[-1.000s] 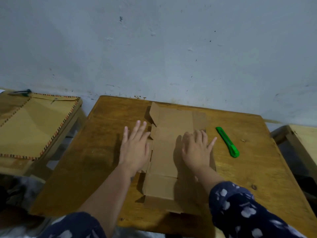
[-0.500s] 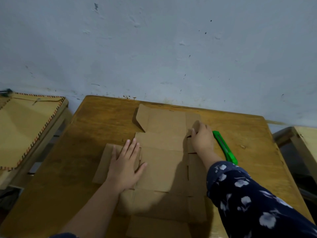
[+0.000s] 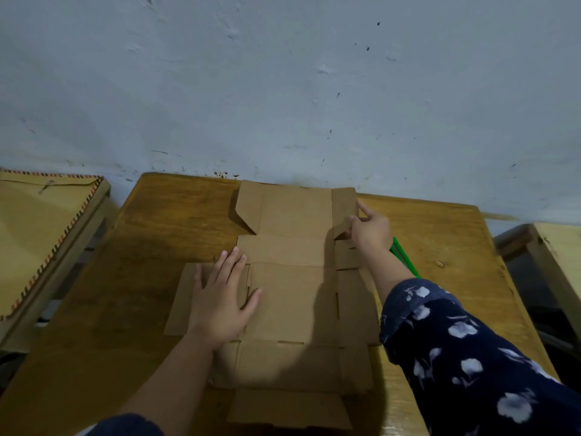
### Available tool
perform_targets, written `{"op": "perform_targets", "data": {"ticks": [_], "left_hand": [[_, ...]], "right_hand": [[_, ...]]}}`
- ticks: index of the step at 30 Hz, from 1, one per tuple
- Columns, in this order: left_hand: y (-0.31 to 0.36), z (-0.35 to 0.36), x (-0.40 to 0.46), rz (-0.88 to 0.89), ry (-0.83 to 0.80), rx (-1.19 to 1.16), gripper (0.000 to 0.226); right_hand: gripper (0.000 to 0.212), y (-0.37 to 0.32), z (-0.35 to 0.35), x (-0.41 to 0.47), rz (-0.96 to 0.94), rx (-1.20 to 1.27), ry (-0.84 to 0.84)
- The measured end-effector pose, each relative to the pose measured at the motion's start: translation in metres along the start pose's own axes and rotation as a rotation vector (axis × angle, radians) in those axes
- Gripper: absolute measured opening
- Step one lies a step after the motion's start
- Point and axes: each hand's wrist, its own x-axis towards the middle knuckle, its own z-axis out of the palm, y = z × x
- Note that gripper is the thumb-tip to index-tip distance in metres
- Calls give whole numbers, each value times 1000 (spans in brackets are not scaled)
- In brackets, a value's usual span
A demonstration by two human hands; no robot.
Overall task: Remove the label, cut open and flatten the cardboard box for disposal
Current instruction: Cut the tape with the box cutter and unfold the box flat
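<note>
The brown cardboard box [image 3: 292, 297] lies unfolded and nearly flat on the wooden table [image 3: 141, 253]. My left hand [image 3: 221, 302] presses palm down, fingers spread, on its left side panel. My right hand [image 3: 369, 229] reaches to the far right flap, thumb and fingers pinching the flap's raised lower corner. The green utility knife [image 3: 405, 258] lies on the table just right of my right forearm, mostly hidden by it. No label shows on the cardboard.
A pale wall stands right behind the table's far edge. A lower wooden stand with a large brown envelope [image 3: 34, 234] is at the left. Another wooden piece [image 3: 547, 253] stands at the right.
The box went from partly folded to spread flat. My left hand stayed pressing the left panel; my right hand moved farther away to the far right flap and took hold of it.
</note>
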Motion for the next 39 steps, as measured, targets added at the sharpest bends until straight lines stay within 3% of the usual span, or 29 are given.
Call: {"op": "perform_targets", "data": {"ticks": [3,7,19,26,31,39], "left_hand": [[2,0,-2,-9,9,5,75],[2,1,-5,-15,8,85,80],[15,-3,-15,-59,-66,163,68],[-10,-12,-46,0,-76,141,101],[-26,-18,-79,75,-125,95,107],[-18,-13,-73,6,-166,106,111]], "right_hand": [[39,0,-6,-6,-5,61,13],[43,4,-14,-12,52,335,-10],[46,28,-30,-40,60,516,-43],[44,31,-26,-49,31,488,23],[44,41,-21,-54,78,502,29],[47,25,-22,-56,119,613,-23]]}}
